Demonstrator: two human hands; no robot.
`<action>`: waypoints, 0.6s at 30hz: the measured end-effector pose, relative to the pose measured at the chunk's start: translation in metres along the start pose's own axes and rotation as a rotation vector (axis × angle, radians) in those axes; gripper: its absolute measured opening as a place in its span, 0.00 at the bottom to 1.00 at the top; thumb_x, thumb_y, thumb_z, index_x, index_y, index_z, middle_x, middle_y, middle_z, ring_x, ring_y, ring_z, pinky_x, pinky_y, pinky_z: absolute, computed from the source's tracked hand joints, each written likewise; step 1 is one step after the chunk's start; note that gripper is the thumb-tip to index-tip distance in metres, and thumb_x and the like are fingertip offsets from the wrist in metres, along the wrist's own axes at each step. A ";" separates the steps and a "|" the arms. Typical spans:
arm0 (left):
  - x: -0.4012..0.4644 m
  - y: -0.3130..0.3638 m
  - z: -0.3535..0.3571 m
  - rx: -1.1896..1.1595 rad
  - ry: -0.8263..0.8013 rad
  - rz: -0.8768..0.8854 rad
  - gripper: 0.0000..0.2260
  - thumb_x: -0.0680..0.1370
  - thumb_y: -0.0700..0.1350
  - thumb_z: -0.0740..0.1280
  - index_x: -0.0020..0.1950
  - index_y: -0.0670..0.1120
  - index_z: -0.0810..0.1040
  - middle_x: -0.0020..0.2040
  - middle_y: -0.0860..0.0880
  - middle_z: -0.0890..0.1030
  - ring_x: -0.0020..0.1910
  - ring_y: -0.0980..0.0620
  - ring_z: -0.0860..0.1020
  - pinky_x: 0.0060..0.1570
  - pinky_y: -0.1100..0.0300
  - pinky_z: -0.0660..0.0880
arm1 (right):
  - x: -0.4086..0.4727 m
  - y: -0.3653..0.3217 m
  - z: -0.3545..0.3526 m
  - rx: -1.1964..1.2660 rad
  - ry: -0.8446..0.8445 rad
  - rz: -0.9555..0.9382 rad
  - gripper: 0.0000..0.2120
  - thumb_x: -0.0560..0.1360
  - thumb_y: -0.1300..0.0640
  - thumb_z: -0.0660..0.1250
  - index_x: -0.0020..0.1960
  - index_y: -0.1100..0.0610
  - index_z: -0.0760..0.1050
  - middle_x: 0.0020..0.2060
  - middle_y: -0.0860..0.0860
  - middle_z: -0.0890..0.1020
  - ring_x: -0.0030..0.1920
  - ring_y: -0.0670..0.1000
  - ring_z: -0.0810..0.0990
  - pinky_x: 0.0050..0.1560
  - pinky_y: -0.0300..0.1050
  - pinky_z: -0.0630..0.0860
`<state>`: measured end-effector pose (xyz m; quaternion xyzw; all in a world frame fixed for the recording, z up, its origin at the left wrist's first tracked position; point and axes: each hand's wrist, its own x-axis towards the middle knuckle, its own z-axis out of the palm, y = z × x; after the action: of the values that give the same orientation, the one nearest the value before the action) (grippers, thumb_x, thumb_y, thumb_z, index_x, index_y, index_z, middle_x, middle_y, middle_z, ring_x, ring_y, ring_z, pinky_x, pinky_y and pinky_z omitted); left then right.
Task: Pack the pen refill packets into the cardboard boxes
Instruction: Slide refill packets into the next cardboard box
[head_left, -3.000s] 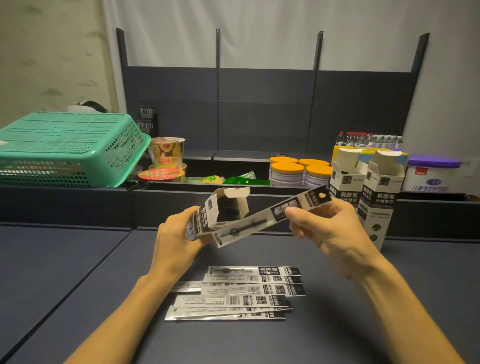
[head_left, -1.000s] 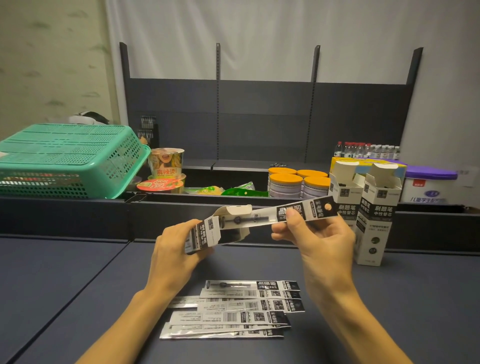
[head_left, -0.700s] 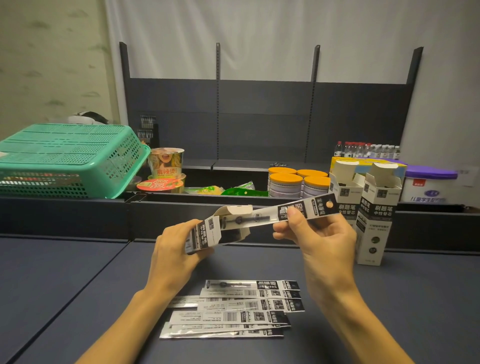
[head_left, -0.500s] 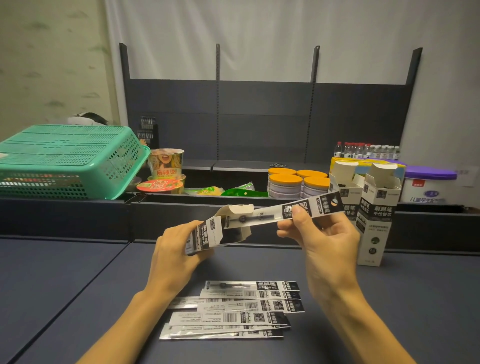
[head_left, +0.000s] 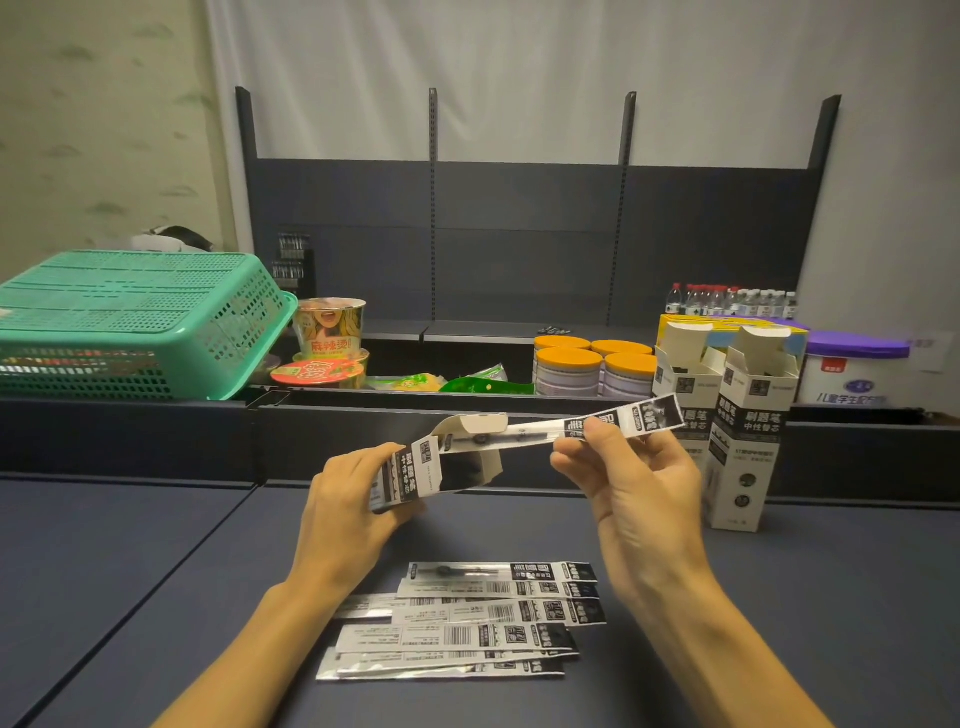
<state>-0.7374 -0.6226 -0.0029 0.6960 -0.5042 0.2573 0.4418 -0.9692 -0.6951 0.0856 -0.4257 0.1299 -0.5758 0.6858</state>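
My right hand (head_left: 631, 470), pinching the long black-and-white refill packet (head_left: 597, 423), had lifted its tip toward the open white cardboard box (head_left: 434, 467) gripped by my left hand (head_left: 350, 501); insertion had barely begun.

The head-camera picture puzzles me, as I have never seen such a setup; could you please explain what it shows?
No machine here: a camera worn on a person's head looks forward and down at two bare hands. The left hand grips a small open cardboard box. The fingers of the right hand pinch a pen refill packet, its far end at the box's mouth. More loose packets lie on the dark table. Two open boxes stand upright at the right.
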 end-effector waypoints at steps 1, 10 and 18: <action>0.000 0.000 0.000 0.001 -0.001 -0.003 0.29 0.64 0.46 0.79 0.63 0.44 0.76 0.56 0.45 0.80 0.55 0.46 0.75 0.53 0.49 0.72 | 0.000 0.000 0.000 0.004 -0.020 0.007 0.06 0.75 0.69 0.66 0.43 0.61 0.72 0.34 0.58 0.79 0.30 0.51 0.83 0.33 0.41 0.80; 0.001 0.000 -0.001 -0.049 0.014 -0.041 0.28 0.65 0.48 0.78 0.63 0.45 0.76 0.56 0.46 0.80 0.54 0.52 0.72 0.52 0.53 0.72 | -0.004 0.002 -0.001 -0.101 -0.219 0.009 0.05 0.73 0.69 0.66 0.49 0.66 0.78 0.41 0.58 0.85 0.38 0.53 0.84 0.42 0.43 0.82; 0.001 0.002 -0.001 -0.023 0.003 -0.011 0.28 0.64 0.45 0.80 0.62 0.43 0.77 0.55 0.45 0.80 0.54 0.45 0.75 0.52 0.47 0.74 | -0.003 0.009 -0.004 -0.108 -0.252 -0.054 0.09 0.73 0.67 0.68 0.51 0.69 0.77 0.39 0.60 0.85 0.42 0.57 0.85 0.48 0.45 0.82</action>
<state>-0.7393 -0.6226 -0.0010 0.6932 -0.5026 0.2503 0.4520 -0.9662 -0.6941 0.0756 -0.5342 0.0620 -0.5283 0.6570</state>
